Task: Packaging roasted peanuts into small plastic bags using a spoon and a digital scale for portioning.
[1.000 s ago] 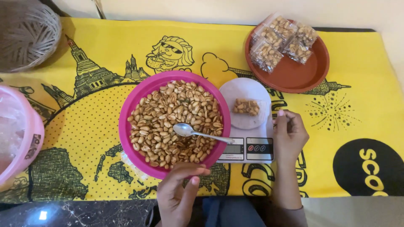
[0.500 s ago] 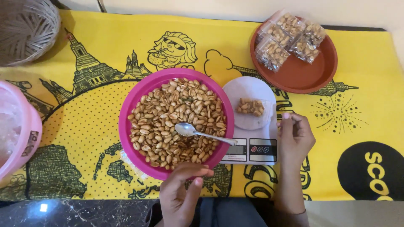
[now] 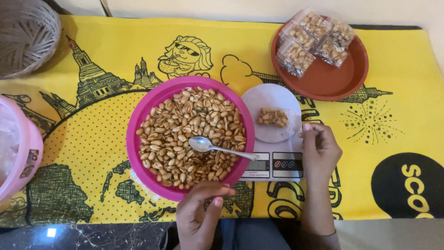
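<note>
The right hand [image 3: 320, 150] rests at the right edge of a small white kitchen scale [image 3: 275, 134], fingers curled and thumb and fingertips pinching the edge of a clear little bag of peanuts [image 3: 273, 117] that lies on the scale's round pan. How firm that pinch is cannot be told. The left hand [image 3: 200, 217] sits in front of the scale and to its left, fingers loosely bent on the near rim of a pink bowl [image 3: 138, 121], holding nothing. The bowl touches the scale's left side and is heaped with roasted peanuts [image 3: 185, 125]; a metal spoon [image 3: 217, 146] lies on them, its handle pointing at the scale's display.

Behind the scale and to its right, a brown plate [image 3: 337, 81] carries several filled clear packets [image 3: 312, 39], so some portions look finished, while the full bowl suggests much is left to bag. Far left of the scale stand a pink tub [image 3: 25, 148] and a woven basket [image 3: 25, 37], all on a yellow printed cloth [image 3: 393, 120].
</note>
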